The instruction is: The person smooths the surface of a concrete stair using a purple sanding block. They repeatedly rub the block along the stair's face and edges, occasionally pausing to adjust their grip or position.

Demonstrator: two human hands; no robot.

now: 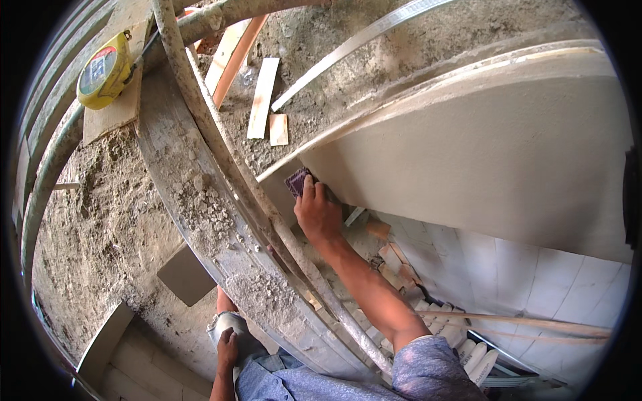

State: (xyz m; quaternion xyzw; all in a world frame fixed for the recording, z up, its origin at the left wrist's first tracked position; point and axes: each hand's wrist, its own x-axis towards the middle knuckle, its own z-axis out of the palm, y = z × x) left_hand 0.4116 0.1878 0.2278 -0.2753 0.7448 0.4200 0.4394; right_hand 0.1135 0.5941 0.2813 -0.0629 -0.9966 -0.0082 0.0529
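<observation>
My right hand (318, 212) reaches up and presses a small dark purple pad (296, 180) against the left edge of a large beige wall tile (481, 160). The hand's fingers curl over the pad. My left hand (227, 349) rests low down on my knee, in worn blue jeans, and holds nothing. A dusty scaffold plank (200, 200) and a metal pipe (221, 147) run diagonally between my two arms.
A yellow tape measure (105, 70) lies on a board at the upper left. Tile offcuts (262, 99) and a metal strip (354, 47) lie on the rubble floor. Wooden sticks (521, 322) and white tile pieces (468, 351) sit at the lower right.
</observation>
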